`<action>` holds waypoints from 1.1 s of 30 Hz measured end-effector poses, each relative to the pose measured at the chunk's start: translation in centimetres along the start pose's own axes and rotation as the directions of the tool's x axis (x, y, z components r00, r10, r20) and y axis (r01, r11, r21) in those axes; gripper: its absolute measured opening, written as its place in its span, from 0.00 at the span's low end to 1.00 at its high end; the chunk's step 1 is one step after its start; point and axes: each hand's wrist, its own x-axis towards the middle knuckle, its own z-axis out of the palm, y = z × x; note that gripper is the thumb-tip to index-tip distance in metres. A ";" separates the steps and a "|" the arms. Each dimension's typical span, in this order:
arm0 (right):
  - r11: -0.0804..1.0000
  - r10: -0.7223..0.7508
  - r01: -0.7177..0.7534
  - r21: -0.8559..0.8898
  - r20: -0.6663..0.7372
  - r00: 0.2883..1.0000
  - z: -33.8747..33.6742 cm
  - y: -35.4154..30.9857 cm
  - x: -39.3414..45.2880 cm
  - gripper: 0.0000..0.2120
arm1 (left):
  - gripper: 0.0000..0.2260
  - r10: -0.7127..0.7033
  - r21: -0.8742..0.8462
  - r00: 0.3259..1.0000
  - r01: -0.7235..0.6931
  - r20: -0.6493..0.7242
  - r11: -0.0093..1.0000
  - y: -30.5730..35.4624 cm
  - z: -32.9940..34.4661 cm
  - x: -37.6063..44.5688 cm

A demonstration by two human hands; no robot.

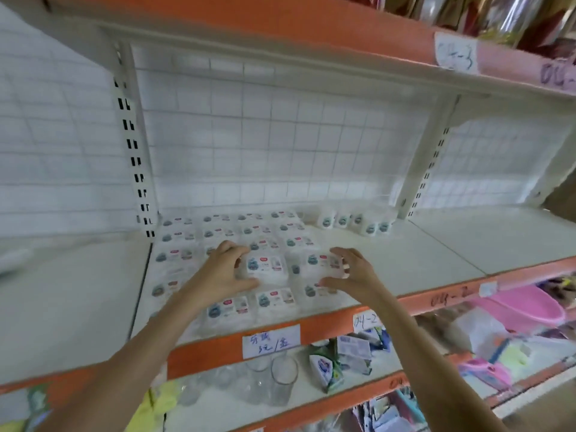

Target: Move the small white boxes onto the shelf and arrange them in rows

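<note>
Small white boxes (237, 235) with blue and red labels lie flat in rows on the left part of the white shelf (420, 254). A few more boxes (355, 221) stand upright at the back by the bracket. My left hand (223, 271) grips the left and front edges of one raised small white box (266, 268) in the middle of the rows. My right hand (350, 274) hovers with curved fingers at the right edge of the neighbouring box (322, 261), thumb near its front, and holds nothing that I can make out.
An orange shelf lip carries a handwritten label (271, 341). On the shelf below stand glass cups (282, 380) and soap packets (330, 369), with a pink basin (523, 310) to the right. Another orange shelf (280, 23) hangs overhead. A wire grid backs the shelf.
</note>
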 end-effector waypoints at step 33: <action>0.933 -0.192 0.149 0.327 0.106 0.976 2.4 3.5 2.9 0.28 | 0.21 -0.346 -0.194 0.897 0.301 -0.274 0.934 3.8 4.6 -1.2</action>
